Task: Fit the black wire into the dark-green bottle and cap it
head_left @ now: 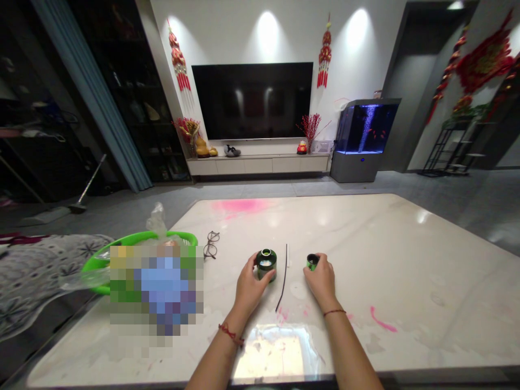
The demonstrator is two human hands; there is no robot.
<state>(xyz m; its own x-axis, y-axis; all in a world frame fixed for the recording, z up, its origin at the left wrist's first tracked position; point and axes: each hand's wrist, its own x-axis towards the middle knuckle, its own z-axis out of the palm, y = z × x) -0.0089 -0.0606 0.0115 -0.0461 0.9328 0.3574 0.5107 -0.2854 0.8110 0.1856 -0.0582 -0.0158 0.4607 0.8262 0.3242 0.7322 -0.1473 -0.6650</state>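
My left hand is wrapped round a squat dark green glass bottle, which stands upright on the table with its pale-rimmed mouth uncovered. To its right, my right hand grips a small green cap; its dark hollow side faces up. On the table between the hands lies a thin black stick, bent near its near end and touched by neither hand. Part of the cap is hidden behind my right fingers.
The pale tabletop carries pink stains. Eyeglasses lie left of the bottle. A green basket with plastic bags sits at the left edge, partly pixelated. Beyond are a television and a fish tank.
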